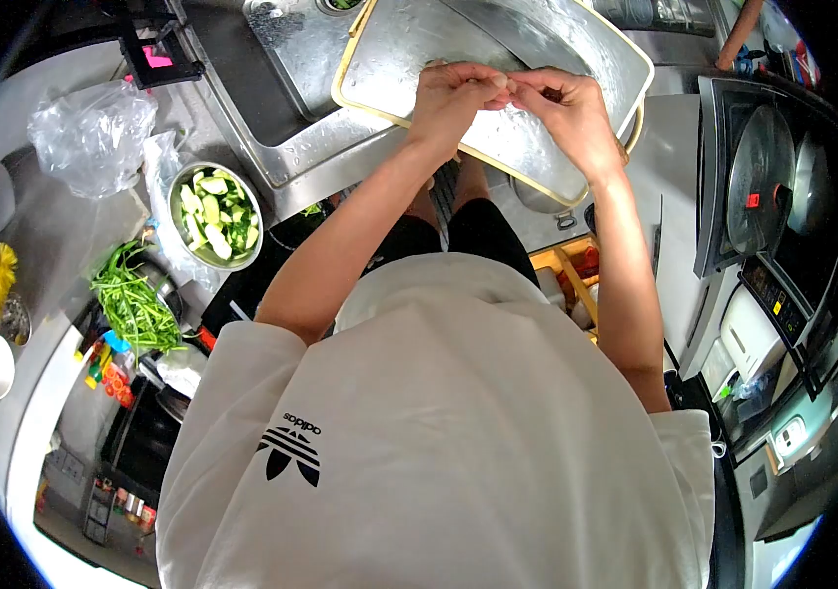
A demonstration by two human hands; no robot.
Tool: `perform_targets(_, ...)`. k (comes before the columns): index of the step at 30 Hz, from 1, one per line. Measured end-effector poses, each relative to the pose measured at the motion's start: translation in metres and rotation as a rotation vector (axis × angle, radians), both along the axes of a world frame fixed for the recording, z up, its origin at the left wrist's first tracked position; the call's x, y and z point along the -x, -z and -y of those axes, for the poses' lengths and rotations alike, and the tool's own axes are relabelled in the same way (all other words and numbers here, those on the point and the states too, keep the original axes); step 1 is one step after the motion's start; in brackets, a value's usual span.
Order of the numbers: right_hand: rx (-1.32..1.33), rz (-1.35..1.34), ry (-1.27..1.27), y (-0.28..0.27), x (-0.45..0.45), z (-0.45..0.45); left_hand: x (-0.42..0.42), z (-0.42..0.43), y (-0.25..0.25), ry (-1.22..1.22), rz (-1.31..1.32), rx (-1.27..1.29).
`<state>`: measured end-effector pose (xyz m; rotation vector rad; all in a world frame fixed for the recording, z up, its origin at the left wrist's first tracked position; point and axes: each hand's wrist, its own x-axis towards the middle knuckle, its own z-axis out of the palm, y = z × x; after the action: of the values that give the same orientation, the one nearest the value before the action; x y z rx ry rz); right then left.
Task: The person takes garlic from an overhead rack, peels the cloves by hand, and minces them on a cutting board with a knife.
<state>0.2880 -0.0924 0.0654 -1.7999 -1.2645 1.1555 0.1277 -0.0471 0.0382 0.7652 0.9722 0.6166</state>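
1. Fingertips are brought together at one spot, so what, if anything, is pinched between them cannot be told; only a small pale patch is made out there.
2. The left hand point(446, 106) is narrowed, thumb and fingers drawn to a pinch; its lower fingers are partly hidden by its own back.
3. The right hand point(568, 106) is likewise narrowed, its thumb and forefinger met by the left fingertips, its remaining fingers curled.
4. The yellow-rimmed container point(537, 147) is cut off by the upper edge of the view, and part of its near rim is covered by the left wrist. Its shiny interior is blurred by glare, so its depth is hard to judge.
5. Both hands are seen over the container, near its middle; contact with it cannot be told.
6. The container is set askew: its long near rim is slanted from upper left down to lower right, and its lowest visible corner is pointed toward the person's body.
7. To the left, a metal sink point(272, 162) is partly overlapped by the container.
8. Farther left, cut green vegetable chunks point(213, 208) are held in a metal bowl point(227, 263), near long green stalks point(134, 299) and a clear plastic bag point(95, 137).
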Motion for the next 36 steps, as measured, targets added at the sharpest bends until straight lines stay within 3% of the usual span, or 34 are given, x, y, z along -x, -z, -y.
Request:
perform_targets(9, 0.078, -0.437, 0.161, 0.001, -0.002, -0.003, -0.007, 0.001, 0.006, 0.018, -0.179, -0.139)
perform_targets(11, 0.097, -0.438, 0.155, 0.001, -0.004, -0.004, -0.007, 0.002, 0.011, 0.032, -0.174, -0.18)
perform_targets(13, 0.118, -0.44, 0.151, 0.001, -0.005, -0.004, -0.006, 0.005, 0.013, 0.064, -0.308, -0.408)
perform_targets(16, 0.108, -0.379, 0.103, 0.008, -0.005, -0.006, -0.004, 0.005, 0.006, 0.096, -0.454, -0.524)
perform_targets(22, 0.056, -0.204, 0.157, 0.021, 0.012, -0.004, -0.008, 0.009, 0.011, 0.008, -0.403, -0.45)
perform_targets(26, 0.015, -0.46, 0.314, 0.022, 0.012, 0.002, -0.007, 0.007, 0.02, 0.019, -0.422, -0.481)
perform_targets(28, 0.029, -0.592, 0.378, 0.019, 0.008, 0.003, -0.009, 0.006, 0.02, -0.073, -0.085, -0.114)
perform_targets(31, 0.116, -0.654, 0.361, 0.016, 0.001, 0.004, -0.009, 0.008, 0.019, -0.14, 0.002, 0.032)
perform_targets(36, 0.096, -0.488, 0.266, 0.013, 0.002, 0.005, -0.007, 0.011, 0.015, -0.085, -0.039, -0.017)
